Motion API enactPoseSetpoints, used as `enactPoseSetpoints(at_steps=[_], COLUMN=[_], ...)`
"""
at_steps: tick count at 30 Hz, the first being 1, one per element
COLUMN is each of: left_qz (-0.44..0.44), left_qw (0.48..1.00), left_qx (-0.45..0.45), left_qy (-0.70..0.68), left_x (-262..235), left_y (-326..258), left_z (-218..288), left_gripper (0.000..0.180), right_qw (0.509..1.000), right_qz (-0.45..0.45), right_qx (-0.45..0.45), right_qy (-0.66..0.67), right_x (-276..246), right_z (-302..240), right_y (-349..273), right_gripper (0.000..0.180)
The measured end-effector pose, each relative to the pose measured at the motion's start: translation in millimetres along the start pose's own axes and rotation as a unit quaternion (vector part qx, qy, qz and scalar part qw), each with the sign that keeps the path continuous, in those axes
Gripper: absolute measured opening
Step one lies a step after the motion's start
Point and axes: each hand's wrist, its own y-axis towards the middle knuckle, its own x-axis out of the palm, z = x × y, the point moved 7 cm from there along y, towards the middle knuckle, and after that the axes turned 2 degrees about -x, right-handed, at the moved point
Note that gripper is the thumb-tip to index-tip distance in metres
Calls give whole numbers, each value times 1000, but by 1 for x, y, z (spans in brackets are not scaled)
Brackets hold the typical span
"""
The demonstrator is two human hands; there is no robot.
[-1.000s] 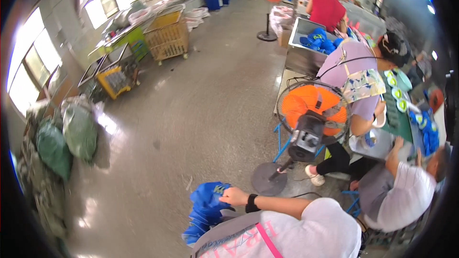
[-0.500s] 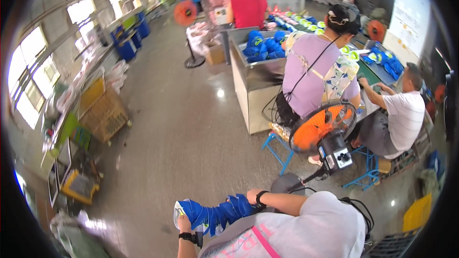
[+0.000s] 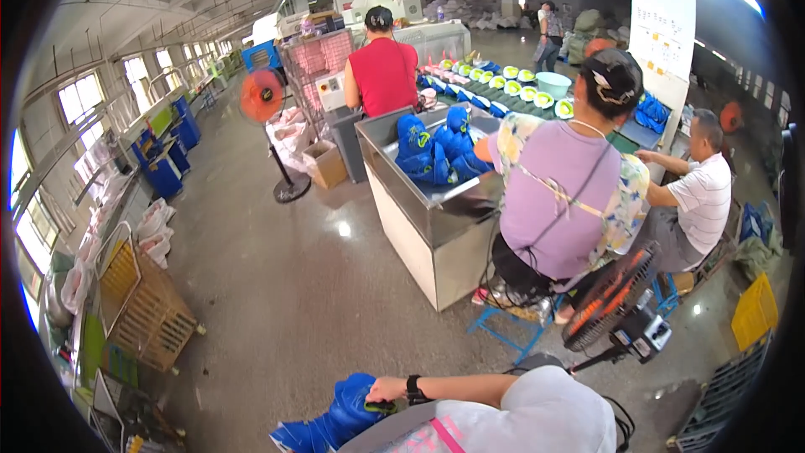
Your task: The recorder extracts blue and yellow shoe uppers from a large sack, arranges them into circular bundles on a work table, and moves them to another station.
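A wide stretch of bare grey floor (image 3: 277,285) lies ahead, bounded by the steel bin (image 3: 419,226) to the right. At the bottom edge, the right hand (image 3: 387,388) — forearm reaching leftward — grips the blue fabric bundle (image 3: 340,415), fingers curled over it; the left hand is hidden.

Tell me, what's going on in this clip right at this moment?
The wearer's right hand grips a bundle of blue bags at the bottom of the view; the left hand is not in view. Ahead, a person in a lilac top sits at a metal bin piled with more blue bags. A person in red stands at the table beyond, and another in white sits to the right. An orange fan stands nearby.
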Motion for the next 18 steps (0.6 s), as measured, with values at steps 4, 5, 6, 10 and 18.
enactPoseSetpoints(at_steps=[4,5,6,10,18], left_qz=[-55,-59,-74,-122,-341], left_qw=[997,995,994,985,913], left_qx=[23,30,25,10,53], left_qy=[-52,-68,-80,-124,-217], left_x=[-28,-43,-17,94,446], left_y=[109,133,167,236,352], left_z=[37,44,62,159,390], left_gripper=[28,30,31,40,44], right_qw=[932,888,836,842,753], right_qz=[84,145,179,270,415], right_qx=[169,201,148,4,-377], right_qy=[309,387,497,467,343], right_x=[-52,-68,-95,-228,-477], right_z=[26,38,31,-24,-204], right_y=[65,82,96,150,81], right_gripper=[32,30,26,17,16])
